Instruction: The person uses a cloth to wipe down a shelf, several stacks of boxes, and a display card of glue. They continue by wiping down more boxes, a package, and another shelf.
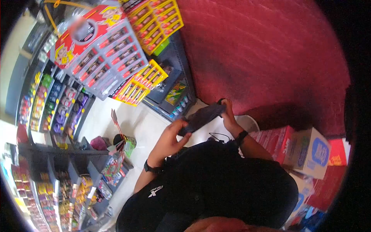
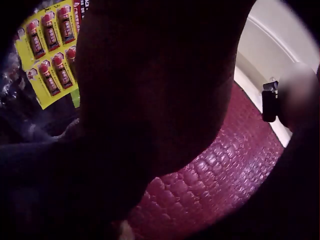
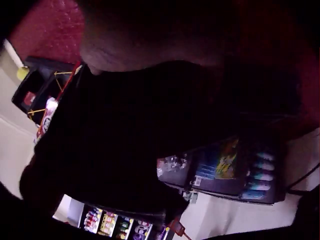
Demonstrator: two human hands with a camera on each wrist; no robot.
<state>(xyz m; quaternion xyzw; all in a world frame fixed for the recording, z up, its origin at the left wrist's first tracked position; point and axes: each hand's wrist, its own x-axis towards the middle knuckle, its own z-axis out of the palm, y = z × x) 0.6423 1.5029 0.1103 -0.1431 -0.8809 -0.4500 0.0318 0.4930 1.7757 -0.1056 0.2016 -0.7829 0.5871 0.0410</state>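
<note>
A dark grey, soft-looking piece of cloth stretches between both hands in the head view, in front of the person's black shirt. My left hand grips its near left end, with thumb and fingers on either side of it. At the far right end, my right hand holds the cloth with the fingers bent over its edge. In the right wrist view the cloth is a large black shape below the right hand. Deep shadow hides most detail of the hold in the left wrist view.
Hanging cards of small red-capped tubes stand ahead on the left, beside a dark display shelf. Stocked shelves line the left. A red wall rises on the right, with a white bin and cardboard boxes below.
</note>
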